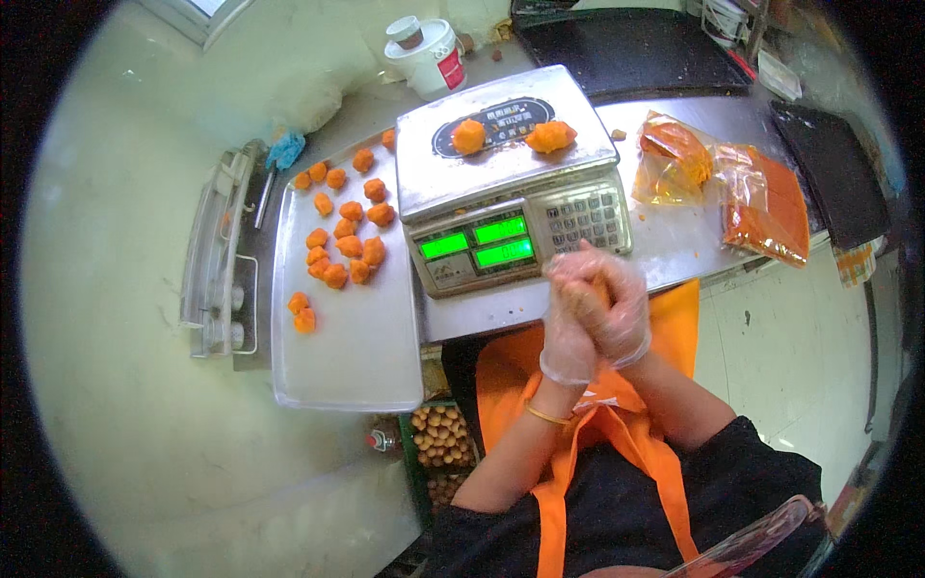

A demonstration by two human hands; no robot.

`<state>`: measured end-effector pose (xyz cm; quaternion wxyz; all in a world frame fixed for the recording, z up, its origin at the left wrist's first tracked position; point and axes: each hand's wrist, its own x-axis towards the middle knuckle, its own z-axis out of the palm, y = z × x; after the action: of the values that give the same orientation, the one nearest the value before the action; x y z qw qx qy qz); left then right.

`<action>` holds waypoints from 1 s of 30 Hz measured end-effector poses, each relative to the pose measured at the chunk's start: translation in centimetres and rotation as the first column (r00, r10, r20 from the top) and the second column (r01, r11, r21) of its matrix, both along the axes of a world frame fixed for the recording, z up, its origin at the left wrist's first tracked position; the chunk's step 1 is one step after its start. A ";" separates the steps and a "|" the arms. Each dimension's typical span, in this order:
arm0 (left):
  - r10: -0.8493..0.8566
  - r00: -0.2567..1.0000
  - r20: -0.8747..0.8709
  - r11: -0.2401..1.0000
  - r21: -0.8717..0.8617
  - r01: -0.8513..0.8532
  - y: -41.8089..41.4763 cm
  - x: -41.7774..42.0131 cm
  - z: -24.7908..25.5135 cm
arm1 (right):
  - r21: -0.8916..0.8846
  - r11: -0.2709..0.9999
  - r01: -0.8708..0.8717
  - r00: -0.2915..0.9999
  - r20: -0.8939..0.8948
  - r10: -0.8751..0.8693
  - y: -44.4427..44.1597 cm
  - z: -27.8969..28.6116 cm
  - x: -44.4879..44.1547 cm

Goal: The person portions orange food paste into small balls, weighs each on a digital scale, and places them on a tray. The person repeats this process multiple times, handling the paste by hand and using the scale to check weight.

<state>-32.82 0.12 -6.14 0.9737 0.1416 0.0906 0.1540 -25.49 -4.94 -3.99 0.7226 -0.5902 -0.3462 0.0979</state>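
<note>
My left hand (569,329) and my right hand (623,307), both in clear plastic gloves, are clasped palm to palm before the scale's keypad. A bit of orange dough (600,287) shows between them; the rest is hidden by my fingers. Just beyond stands a digital scale (473,271) with lit green displays. Two orange dough lumps, one round (468,137) and one longer and rougher (551,136), rest on its metal pan (433,189). To the left, several small dough balls (350,246) lie on a metal tray (347,361).
At right, an opened plastic bag of orange paste (676,159) lies beside a flat bagged slab (769,206). A white bucket (431,65) stands behind the scale. Dark trays (629,50) lie at the back. Crates of round brown items (442,435) sit below the table.
</note>
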 end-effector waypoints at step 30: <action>0.325 0.874 -0.360 0.808 0.586 -0.059 9.4 -8.9 0.9 | -0.490 0.649 -0.583 0.758 -0.040 0.651 8.0 5.6 1.2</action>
<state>-41.71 9.51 -5.28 0.8209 0.4404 0.2755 0.2373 -24.28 3.05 1.62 0.4526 -0.5996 -0.5409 0.3783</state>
